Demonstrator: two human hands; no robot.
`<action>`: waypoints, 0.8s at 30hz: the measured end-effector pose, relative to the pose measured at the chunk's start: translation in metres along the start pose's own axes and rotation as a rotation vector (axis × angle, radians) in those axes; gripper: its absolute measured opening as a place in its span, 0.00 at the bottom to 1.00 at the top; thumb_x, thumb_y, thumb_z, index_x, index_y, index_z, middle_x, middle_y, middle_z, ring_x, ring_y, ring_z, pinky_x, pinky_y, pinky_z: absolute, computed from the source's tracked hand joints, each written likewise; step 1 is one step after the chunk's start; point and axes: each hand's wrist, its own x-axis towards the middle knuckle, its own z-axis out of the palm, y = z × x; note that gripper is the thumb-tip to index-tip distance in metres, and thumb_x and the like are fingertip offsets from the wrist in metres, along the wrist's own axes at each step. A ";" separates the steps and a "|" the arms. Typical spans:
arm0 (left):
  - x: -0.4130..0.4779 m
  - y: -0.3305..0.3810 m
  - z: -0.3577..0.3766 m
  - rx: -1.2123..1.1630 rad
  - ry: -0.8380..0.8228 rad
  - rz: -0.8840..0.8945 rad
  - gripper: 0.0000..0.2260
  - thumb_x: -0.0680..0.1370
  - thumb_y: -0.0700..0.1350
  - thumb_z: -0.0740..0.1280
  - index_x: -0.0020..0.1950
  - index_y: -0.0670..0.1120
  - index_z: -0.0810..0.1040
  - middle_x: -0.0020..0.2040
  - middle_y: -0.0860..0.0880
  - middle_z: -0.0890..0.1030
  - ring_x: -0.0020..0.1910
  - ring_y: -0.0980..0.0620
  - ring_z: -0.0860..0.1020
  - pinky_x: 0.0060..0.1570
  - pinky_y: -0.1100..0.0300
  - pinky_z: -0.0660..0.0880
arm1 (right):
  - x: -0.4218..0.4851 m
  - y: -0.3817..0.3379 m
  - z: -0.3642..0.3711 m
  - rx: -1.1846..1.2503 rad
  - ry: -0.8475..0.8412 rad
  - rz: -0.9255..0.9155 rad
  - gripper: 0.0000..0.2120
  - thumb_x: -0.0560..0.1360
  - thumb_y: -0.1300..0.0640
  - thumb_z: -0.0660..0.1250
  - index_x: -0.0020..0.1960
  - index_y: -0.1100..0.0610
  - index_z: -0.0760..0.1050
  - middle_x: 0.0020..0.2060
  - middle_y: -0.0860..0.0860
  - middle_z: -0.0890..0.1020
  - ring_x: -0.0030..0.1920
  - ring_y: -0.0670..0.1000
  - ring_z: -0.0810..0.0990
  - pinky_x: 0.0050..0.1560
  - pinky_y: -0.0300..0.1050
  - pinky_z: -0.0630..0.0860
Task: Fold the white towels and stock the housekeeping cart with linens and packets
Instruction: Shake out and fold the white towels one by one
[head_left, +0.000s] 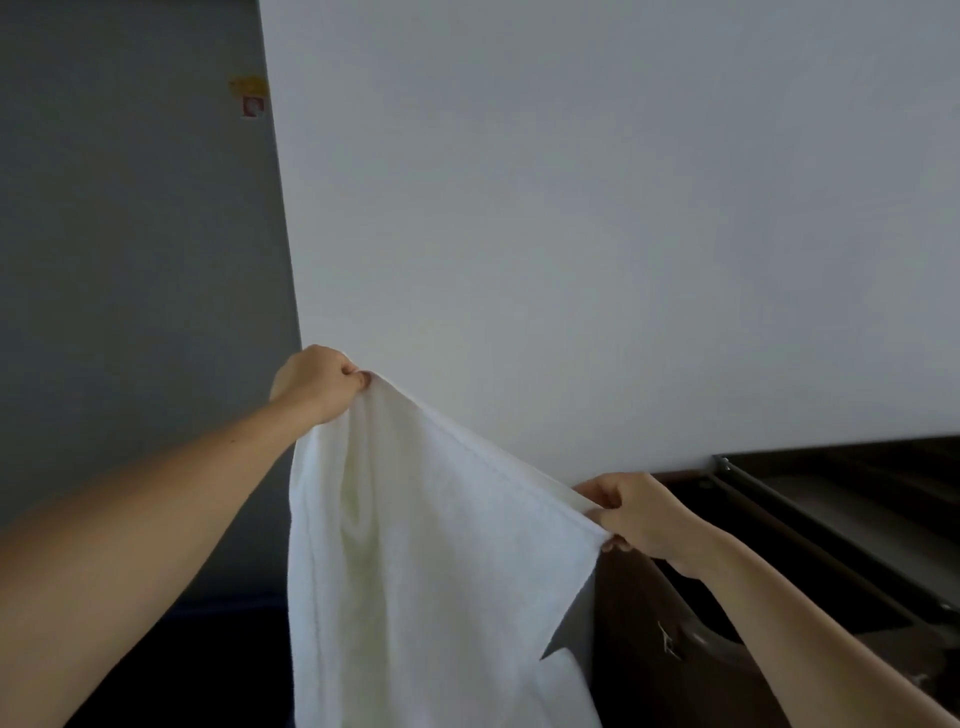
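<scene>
Pinches one end of the top hem of the white terry-cloth towel (431, 571) in the left hand (317, 382), thumb and curled fingers closed on the cloth, back of the hand turned up, at about 9 o'clock from the middle of the view. Grips the other end of that hem in the right hand (636, 514), fingers folded round the edge and thumb on top, lower down at about 4 o'clock. Holds both bare forearms stretched forward, the left coming in from 8 o'clock, the right from 5 o'clock. Keeps the hem taut between the two grips, sloping down from the left hand to the right. Lets the rest of the towel hang in soft vertical folds toward 6 o'clock, past the bottom edge of the view, touching nothing visible.

Faces a plain white wall panel (571, 208) filling 12 to 3 o'clock, with a darker grey wall (130, 260) beside it at 9 to 11 o'clock. Shows a small yellow and red sticker (250, 96) on that grey wall at 11 o'clock, too blurred to read. Shows a dark brown wood-grain unit (649, 675) with a metal rail (748, 488) at 4 o'clock, behind and below the right hand. Carries no legible brand or writing anywhere.
</scene>
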 end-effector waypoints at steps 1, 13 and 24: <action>-0.001 0.000 0.005 -0.004 -0.011 -0.013 0.17 0.79 0.53 0.68 0.40 0.41 0.83 0.39 0.44 0.83 0.39 0.46 0.80 0.34 0.58 0.69 | -0.004 -0.001 -0.001 0.025 -0.012 -0.052 0.10 0.77 0.64 0.69 0.55 0.51 0.79 0.43 0.47 0.85 0.31 0.43 0.82 0.31 0.33 0.74; 0.000 -0.002 0.007 -0.053 -0.014 -0.067 0.18 0.79 0.51 0.67 0.34 0.41 0.77 0.32 0.44 0.77 0.36 0.43 0.78 0.31 0.59 0.66 | -0.016 0.005 -0.008 0.020 -0.016 -0.248 0.16 0.73 0.50 0.68 0.28 0.52 0.73 0.26 0.47 0.73 0.30 0.45 0.71 0.37 0.44 0.69; 0.015 0.016 0.003 -0.120 0.083 0.002 0.15 0.79 0.44 0.64 0.32 0.46 0.74 0.31 0.49 0.74 0.35 0.45 0.73 0.33 0.58 0.65 | 0.000 -0.009 -0.028 0.696 0.345 -0.088 0.08 0.75 0.64 0.71 0.47 0.52 0.77 0.37 0.54 0.82 0.35 0.51 0.79 0.35 0.46 0.75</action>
